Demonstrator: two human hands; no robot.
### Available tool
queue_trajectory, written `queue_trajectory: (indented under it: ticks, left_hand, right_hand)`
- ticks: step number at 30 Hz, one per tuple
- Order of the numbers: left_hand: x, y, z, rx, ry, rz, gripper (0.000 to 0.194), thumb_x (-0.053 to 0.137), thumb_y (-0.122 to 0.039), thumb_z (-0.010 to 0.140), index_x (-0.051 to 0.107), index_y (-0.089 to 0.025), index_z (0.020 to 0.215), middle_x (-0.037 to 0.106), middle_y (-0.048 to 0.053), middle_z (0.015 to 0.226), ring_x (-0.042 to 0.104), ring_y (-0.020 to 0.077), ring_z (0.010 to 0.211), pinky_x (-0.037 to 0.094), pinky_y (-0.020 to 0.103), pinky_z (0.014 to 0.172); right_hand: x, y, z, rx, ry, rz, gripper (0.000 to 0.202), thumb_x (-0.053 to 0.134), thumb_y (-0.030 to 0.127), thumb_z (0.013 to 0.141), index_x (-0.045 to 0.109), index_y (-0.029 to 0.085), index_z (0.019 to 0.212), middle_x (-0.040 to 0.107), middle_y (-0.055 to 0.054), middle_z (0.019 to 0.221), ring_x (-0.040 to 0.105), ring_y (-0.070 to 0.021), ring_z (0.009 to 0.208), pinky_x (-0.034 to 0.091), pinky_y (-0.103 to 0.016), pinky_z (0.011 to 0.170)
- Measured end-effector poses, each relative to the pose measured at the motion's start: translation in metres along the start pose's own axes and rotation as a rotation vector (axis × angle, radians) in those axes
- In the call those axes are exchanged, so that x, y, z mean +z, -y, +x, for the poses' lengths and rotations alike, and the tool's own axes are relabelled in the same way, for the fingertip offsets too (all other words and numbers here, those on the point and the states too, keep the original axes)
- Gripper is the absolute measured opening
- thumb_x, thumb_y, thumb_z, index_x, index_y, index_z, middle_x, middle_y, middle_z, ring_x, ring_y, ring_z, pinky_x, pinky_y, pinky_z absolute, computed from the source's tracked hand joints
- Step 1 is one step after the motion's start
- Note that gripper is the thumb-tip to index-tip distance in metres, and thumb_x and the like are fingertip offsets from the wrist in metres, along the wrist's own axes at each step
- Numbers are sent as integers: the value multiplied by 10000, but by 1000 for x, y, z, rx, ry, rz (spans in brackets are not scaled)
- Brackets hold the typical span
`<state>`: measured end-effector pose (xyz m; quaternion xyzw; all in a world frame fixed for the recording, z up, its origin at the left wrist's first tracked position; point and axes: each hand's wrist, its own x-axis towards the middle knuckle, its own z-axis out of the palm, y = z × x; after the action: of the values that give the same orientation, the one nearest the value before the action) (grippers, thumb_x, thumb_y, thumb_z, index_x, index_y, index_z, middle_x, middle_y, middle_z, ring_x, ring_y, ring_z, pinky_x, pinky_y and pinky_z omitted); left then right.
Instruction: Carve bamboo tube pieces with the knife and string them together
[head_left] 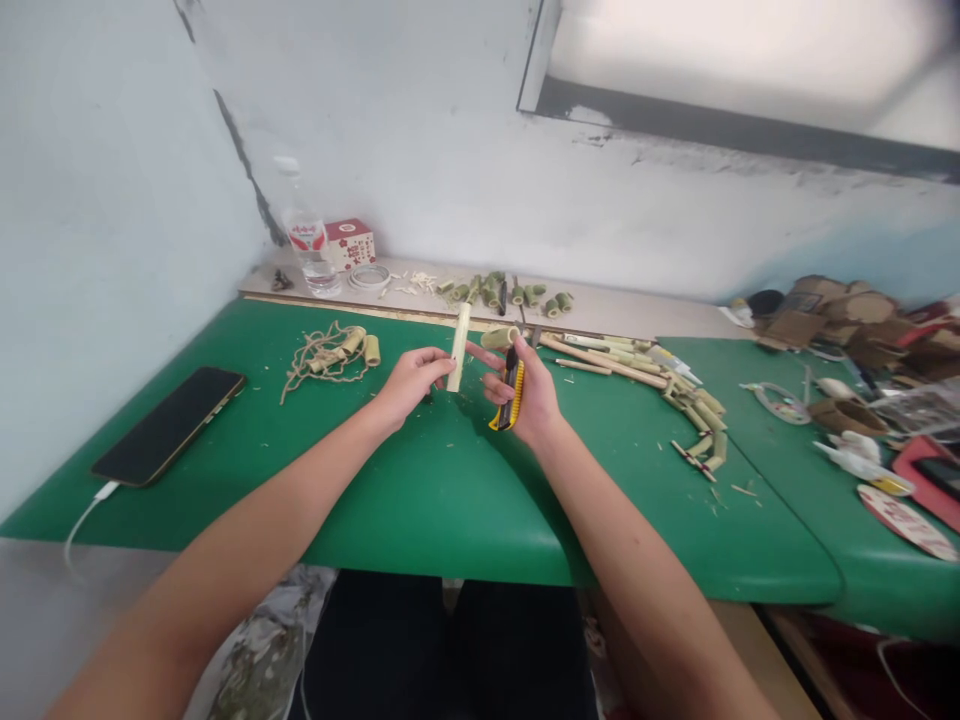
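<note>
Near the middle of the green table, my left hand (417,382) pinches a pale bamboo strip (461,345) that stands nearly upright. Just right of it, my right hand (529,390) is wrapped round a yellow and black utility knife (512,392). A short bamboo tube (496,339) shows at the fingertips of the right hand; how it is held is unclear. Beyond the hands, small green bamboo pieces (491,290) lie on the back ledge.
A phone (171,425) with a cable lies at left, near twine (315,362) with bamboo tubes. A bottle (309,240) stands at the back. Bamboo sticks (607,357) and linked bamboo pieces (707,430) lie at right, beside assorted clutter (847,320).
</note>
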<state>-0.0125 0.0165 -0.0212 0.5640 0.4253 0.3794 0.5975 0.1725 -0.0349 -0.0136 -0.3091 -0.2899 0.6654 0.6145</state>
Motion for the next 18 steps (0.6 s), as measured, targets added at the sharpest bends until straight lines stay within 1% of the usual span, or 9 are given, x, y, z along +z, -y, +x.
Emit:
queue_trajectory:
  ticks: [5, 8, 11, 15, 18]
  left_hand:
    - [0, 0, -2, 13, 49, 34, 329, 800, -475, 683, 723, -170, 782, 602, 6, 662, 529, 139, 638, 303, 274, 570]
    - [2, -2, -4, 14, 84, 22, 375, 814, -470, 685, 780, -153, 883, 660, 28, 730, 532, 139, 650, 314, 282, 577]
    - [4, -5, -6, 22, 103, -6, 415, 823, -450, 685, 804, -143, 963, 712, 51, 805, 527, 138, 665, 348, 289, 601]
    - [4, -5, -6, 33, 90, -17, 366, 824, -438, 685, 794, -147, 903, 698, 47, 782, 518, 140, 669, 366, 293, 615]
    - [3, -4, -4, 43, 79, -16, 314, 812, -438, 698, 764, -155, 825, 661, 33, 737, 514, 137, 661, 355, 288, 605]
  right_hand:
    - [1, -1, -1, 24, 10, -12, 390, 821, 552, 888, 587, 239, 896, 839, -47, 1092, 337, -16, 404, 313, -176, 357]
    - [0, -4, 0, 43, 4, -18, 385, 818, 551, 892, 586, 245, 905, 840, -36, 1061, 325, -22, 398, 303, -178, 343]
    - [-2, -5, 2, 55, 10, -16, 407, 843, 549, 867, 567, 251, 895, 837, -15, 1015, 318, -21, 389, 293, -171, 335]
    - [-3, -6, 3, 55, 20, -8, 424, 870, 542, 842, 567, 248, 882, 835, -10, 990, 324, -17, 386, 305, -163, 340]
    - [-3, -6, 3, 56, 24, -13, 395, 855, 535, 863, 585, 248, 891, 836, -10, 992, 324, -18, 384, 312, -166, 342]
